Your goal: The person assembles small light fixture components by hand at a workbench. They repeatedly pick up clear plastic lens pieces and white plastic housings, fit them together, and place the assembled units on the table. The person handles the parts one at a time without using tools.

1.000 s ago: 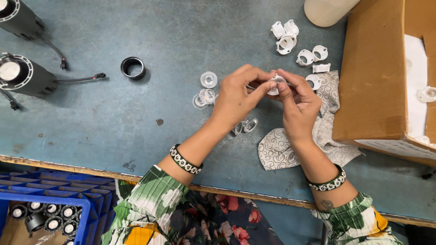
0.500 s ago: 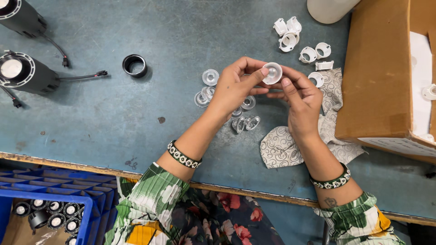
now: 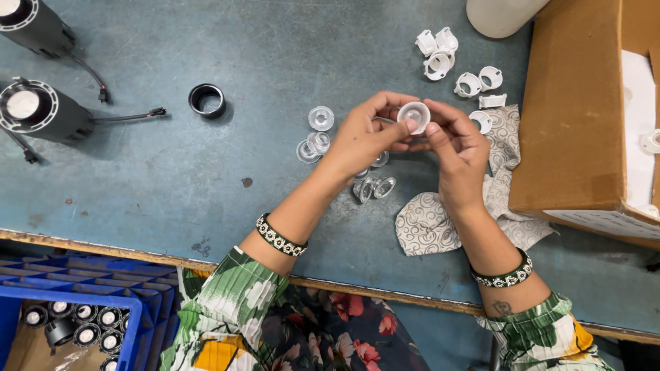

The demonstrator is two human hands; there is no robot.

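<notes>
1. The left hand (image 3: 361, 137) and the right hand (image 3: 459, 148) meet above the blue-grey worktable (image 3: 206, 185), and both pinch one small white lens cup (image 3: 414, 114) between fingertips and thumbs. Both grips are closed on it, and it is held clear of the table, toward the far middle of the scene.

2. The cup is round, pale and smooth, with a shallow dished face turned up to the camera.

3. Judging by how things lie, the work looks partway through: several clear lenses (image 3: 320, 118) lie loose on the table just left of and below the hands, not yet picked up.

4. A cluster of white plastic holders (image 3: 440, 58), ring-shaped with small tabs, lies far right of the hands and looks untouched.

5. A patterned cloth (image 3: 426, 223), soft and crumpled, lies under and near the right wrist, reaching up toward the cardboard box (image 3: 570, 117) at the right.

6. A black ring (image 3: 207, 100) lies alone to the left; farther left lie two black cylindrical lamp bodies (image 3: 41, 113) with thin trailing wires.

7. At the near left, below the table edge, a blue crate (image 3: 75, 302) holds more dark round parts, which suggests finished or waiting stock; which it is cannot be told.
</notes>
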